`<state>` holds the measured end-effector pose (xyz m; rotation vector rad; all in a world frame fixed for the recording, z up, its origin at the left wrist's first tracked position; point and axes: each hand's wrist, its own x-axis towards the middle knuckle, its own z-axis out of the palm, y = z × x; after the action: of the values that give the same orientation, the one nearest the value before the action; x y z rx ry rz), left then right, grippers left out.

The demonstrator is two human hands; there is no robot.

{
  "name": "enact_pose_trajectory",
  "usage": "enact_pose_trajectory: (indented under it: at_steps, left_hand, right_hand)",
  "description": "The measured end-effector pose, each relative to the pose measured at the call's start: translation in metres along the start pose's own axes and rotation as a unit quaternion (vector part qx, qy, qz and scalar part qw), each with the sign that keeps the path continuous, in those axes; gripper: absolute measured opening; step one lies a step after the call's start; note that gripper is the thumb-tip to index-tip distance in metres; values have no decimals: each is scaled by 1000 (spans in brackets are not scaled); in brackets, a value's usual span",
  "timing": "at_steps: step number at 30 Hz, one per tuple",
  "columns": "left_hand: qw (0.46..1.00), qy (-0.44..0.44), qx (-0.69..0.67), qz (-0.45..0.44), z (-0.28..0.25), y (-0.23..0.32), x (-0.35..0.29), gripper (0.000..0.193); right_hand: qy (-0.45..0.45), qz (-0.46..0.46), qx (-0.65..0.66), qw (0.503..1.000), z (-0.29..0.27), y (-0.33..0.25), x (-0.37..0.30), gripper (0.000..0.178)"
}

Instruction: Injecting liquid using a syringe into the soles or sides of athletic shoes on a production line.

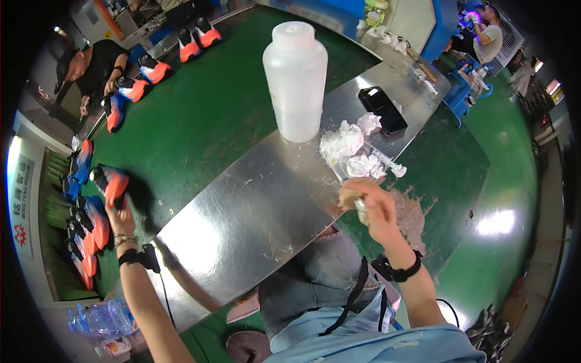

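Note:
My left hand point(121, 219) is closed on the toe end of a sneaker point(111, 183) with orange, black and blue parts, held at the left side of the green work surface point(200, 115). In front of my body, over the near edge of a shiny metal sheet point(260, 199), my right hand point(376, 212) has its fingers bent round something small, beige and whitish; its kind is not clear. Just beyond that hand lie crumpled white tissues point(342, 143) with a clear, narrow tube-like piece point(380, 156) among them.
A large translucent white plastic bottle point(296, 85) stands on the metal sheet, left of a black phone point(382, 110). Similar sneakers point(154, 69) line the far left edge, where a co-worker point(100, 66) bends over them. More sneakers point(85, 233) fill the left side. Clear plastic bottles point(103, 319) lie lower left.

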<state>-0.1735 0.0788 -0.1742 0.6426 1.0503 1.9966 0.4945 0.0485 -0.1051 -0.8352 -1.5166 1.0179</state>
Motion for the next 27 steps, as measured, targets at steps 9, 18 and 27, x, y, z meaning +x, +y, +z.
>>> enact_pose_trajectory:
  at_steps: [9, 18, 27]
  left_hand:
    - [983, 27, 178, -29, 46, 26, -120, 42]
    - [637, -356, 677, -94, 149, 57, -295, 50]
    - [501, -341, 794, 37, 144, 31, -340, 62]
  right_hand:
    - [64, 63, 84, 992, 3, 27, -5, 34]
    - [9, -11, 48, 999, 16, 8, 11, 25]
    - [62, 29, 105, 992, 26, 5, 1, 24]
